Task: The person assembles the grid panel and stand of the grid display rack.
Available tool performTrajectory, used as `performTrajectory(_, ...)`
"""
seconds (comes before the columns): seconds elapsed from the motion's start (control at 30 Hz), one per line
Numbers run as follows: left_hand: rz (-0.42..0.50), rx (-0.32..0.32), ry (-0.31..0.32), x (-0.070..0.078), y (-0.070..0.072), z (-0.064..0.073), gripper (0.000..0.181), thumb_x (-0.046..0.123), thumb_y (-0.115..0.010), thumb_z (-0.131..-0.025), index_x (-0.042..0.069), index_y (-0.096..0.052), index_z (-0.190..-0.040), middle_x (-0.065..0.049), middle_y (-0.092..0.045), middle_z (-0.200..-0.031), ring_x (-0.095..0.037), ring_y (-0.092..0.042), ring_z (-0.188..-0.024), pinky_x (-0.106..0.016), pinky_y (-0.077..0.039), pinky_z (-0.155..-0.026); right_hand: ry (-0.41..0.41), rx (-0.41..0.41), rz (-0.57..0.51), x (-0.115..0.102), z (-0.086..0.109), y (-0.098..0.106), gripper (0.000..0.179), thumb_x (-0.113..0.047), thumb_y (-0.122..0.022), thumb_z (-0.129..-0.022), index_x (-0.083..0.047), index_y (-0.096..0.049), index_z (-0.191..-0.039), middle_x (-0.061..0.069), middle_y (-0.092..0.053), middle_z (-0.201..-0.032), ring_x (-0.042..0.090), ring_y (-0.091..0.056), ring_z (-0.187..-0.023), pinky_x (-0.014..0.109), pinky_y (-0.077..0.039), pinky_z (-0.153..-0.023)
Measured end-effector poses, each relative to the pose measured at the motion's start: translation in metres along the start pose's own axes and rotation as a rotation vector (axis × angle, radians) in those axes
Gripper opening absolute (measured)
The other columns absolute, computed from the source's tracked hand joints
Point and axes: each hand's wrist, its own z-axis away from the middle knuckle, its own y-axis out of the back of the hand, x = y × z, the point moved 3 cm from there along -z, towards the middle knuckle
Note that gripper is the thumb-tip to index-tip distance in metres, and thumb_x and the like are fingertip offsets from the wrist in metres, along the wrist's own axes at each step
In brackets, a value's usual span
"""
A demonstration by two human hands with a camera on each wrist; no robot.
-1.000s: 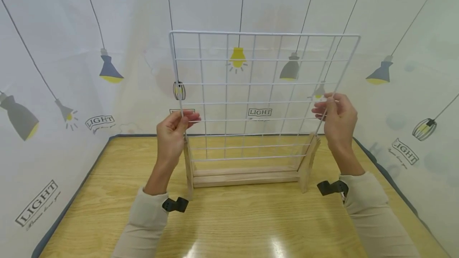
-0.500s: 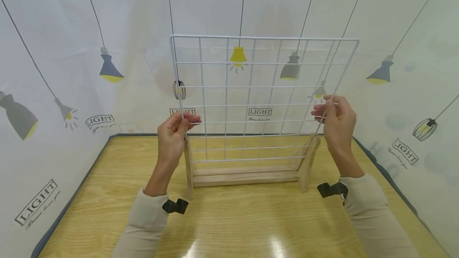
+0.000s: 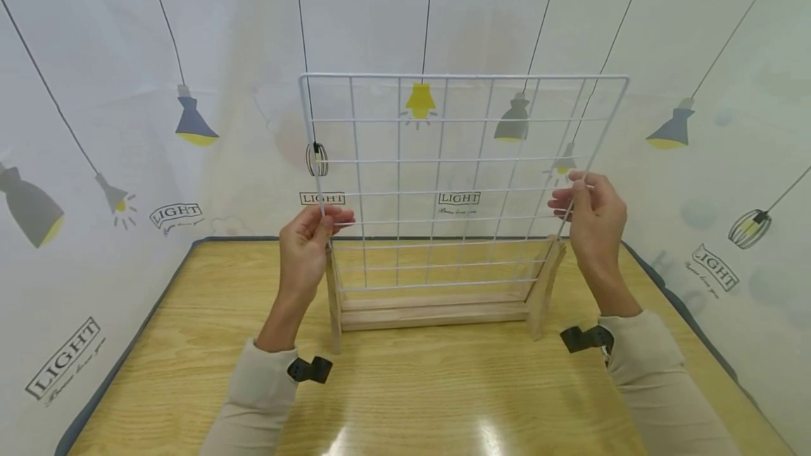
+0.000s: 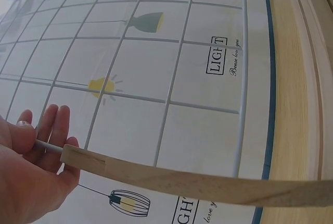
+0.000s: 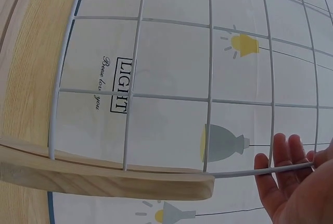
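A white wire grid panel (image 3: 443, 160) stands upright between the two side posts of a wooden stand (image 3: 437, 317). My left hand (image 3: 304, 252) pinches the panel's left edge wire between thumb and fingers, just above the left post (image 4: 197, 182). On the opposite side my right hand (image 3: 594, 227) pinches the right edge wire, above the right post (image 5: 114, 182). In both wrist views the side wires run down along the posts. The grid's bottom wire hangs above the stand's crossbars, apart from them.
The stand rests on a wood-grain table (image 3: 405, 385). A pale cloth backdrop (image 3: 241, 125) printed with lamps encloses the back and both sides. Each sleeve cuff carries a small black wrist camera (image 3: 310, 369).
The grid panel has moved down a little between the posts, its top wire now lower. Both hands have come down with it, keeping their hold. The stand has not moved.
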Motion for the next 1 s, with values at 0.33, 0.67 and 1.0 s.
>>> performTrajectory(0.33,-0.019,0.007,0.008,-0.0045,0.0011,0.0013,0.017,-0.001,-0.05,-0.101,-0.01,-0.064,-0.106,-0.016,-0.073,-0.103,-0.012,-0.072,-0.094,-0.038,-0.055,-0.092,0.013,-0.001,-0.006,0.0017,0.002,-0.0004,0.02,-0.023,-0.049,-0.105,-0.012,-0.065,-0.109,-0.009,-0.071,-0.081,0.007,-0.07,-0.07,0.019,-0.057,-0.066)
performTrajectory(0.67,0.026,0.009,0.012,-0.0062,0.0015,0.0044,0.016,-0.006,-0.049,-0.1,-0.012,-0.063,-0.105,-0.019,-0.071,-0.105,-0.013,-0.071,-0.095,-0.029,-0.053,-0.095,0.017,-0.002,-0.034,0.0059,0.0033,-0.0013,0.018,-0.02,-0.05,-0.105,-0.011,-0.065,-0.109,-0.006,-0.07,-0.08,0.009,-0.07,-0.07,0.019,-0.057,-0.065)
performTrajectory(1.0,0.014,0.014,0.011,-0.0089,0.0029,0.0043,0.015,-0.007,-0.051,-0.098,-0.012,-0.064,-0.105,-0.015,-0.072,-0.103,-0.012,-0.071,-0.094,-0.028,-0.053,-0.095,0.029,-0.007,-0.032,0.0076,0.0062,-0.0013,0.019,-0.02,-0.05,-0.105,-0.01,-0.064,-0.11,-0.007,-0.07,-0.08,0.008,-0.07,-0.069,0.02,-0.057,-0.065)
